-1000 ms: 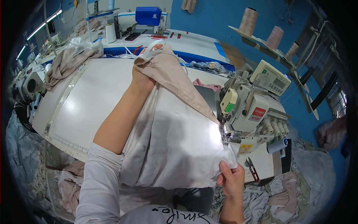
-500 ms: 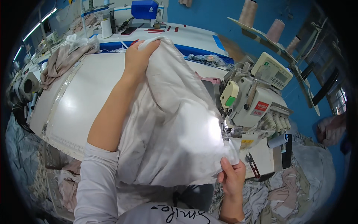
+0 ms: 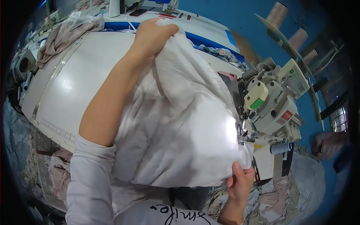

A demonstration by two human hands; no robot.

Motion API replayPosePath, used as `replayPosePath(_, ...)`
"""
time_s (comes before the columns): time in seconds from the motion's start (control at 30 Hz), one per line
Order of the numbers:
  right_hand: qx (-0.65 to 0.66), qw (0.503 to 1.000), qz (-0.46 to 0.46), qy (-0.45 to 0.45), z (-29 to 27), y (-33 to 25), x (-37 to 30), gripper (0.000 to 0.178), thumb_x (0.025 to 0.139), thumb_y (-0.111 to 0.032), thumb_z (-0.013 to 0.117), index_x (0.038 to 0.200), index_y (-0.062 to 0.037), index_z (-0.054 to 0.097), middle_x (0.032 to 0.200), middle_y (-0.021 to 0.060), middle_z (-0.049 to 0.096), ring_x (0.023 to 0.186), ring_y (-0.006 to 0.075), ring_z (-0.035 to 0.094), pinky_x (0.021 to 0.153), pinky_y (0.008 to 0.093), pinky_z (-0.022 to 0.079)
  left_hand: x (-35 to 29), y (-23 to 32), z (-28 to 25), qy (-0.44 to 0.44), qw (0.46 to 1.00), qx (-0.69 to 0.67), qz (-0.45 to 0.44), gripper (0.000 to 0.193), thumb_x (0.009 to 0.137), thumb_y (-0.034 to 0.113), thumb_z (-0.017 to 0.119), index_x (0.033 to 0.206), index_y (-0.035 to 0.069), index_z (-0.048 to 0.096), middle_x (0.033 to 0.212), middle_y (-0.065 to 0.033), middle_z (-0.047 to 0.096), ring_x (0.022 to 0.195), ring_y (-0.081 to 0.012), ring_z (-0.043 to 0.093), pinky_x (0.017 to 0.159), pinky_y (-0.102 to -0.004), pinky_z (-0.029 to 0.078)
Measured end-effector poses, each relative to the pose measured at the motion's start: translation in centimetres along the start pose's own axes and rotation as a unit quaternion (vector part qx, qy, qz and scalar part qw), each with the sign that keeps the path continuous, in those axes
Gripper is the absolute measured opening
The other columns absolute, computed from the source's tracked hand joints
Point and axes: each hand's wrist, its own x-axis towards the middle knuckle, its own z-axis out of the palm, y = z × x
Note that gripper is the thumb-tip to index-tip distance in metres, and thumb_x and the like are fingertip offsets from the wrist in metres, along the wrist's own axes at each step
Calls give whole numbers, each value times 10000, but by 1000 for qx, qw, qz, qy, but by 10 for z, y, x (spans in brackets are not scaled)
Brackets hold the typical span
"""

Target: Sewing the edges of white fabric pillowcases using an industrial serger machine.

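A large piece of white fabric (image 3: 180, 138) spreads between my hands, its right edge running along the needle area of an overlock sewing machine (image 3: 270, 108). My left hand (image 3: 153, 35) is at the far end, fingers closed around the fabric's upper corner. Nearer to me, my right hand (image 3: 240, 182) pinches the lower right corner between thumb and fingers, just in front of the machine's needle. A bright lamp spot falls on the cloth beside the needle, and the needle itself is hard to make out.
Left of the cloth lies a white tabletop (image 3: 71, 93) with a ruler strip. Thread snips (image 3: 256, 170) lie by my right hand. Thread cones (image 3: 276, 15) stand on a rack at upper right. Fabric heaps (image 3: 277, 198) lie below right, and a crate (image 3: 48, 180) stands lower left.
The view has shifted, so the machine sits further right and the far table higher. Both hands keep their hold on the white fabric, which still lies along the machine.
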Motion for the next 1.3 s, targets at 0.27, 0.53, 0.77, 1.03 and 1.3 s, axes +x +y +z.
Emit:
replayPosePath(0.27, 18, 1000, -3, -5, 2, -1, 0, 175, 856, -92, 609, 955, 52, 604, 729, 71, 631, 394, 66, 473, 337, 179, 354, 2, 1, -2, 11, 1000, 1, 4, 204, 682, 162, 645, 789, -8, 612, 728, -61, 603, 627, -124, 533, 563, -274, 429)
replayPosePath(0.53, 5, 1000, 2, -1, 2, -4, -1, 184, 851, -115, 620, 958, 35, 604, 753, 52, 631, 435, 52, 497, 337, 161, 365, 8, -4, -3, -10, 1000, 22, 10, 200, 714, 151, 619, 861, 16, 608, 804, -40, 594, 716, -119, 539, 649, -258, 440)
replayPosePath(0.77, 11, 1000, 4, -11, 0, -3, -1, 197, 851, -115, 625, 963, 46, 605, 768, 66, 635, 444, 57, 499, 350, 164, 373, 5, -2, 0, -1, 999, -31, 24, 269, 687, 162, 656, 870, -33, 624, 799, -82, 633, 697, -138, 567, 638, -272, 454)
replayPosePath(1.03, 26, 1000, 9, -5, 1, -3, -2, 186, 851, -106, 624, 945, 54, 603, 759, 74, 632, 429, 66, 493, 362, 169, 376, 0, 6, 2, -41, 992, 89, 80, 421, 739, 256, 706, 1046, -14, 605, 968, -133, 644, 889, -192, 611, 783, -300, 473)
replayPosePath(1.3, 38, 997, 43, -52, -11, 0, 5, 152, 835, -95, 659, 893, 36, 609, 659, 44, 598, 410, 77, 494, 375, 198, 382, -193, 92, -27, -366, 775, 463, 226, 632, 653, 241, 805, 1181, 41, 523, 1284, -184, 481, 1119, -367, 513, 952, -454, 402)
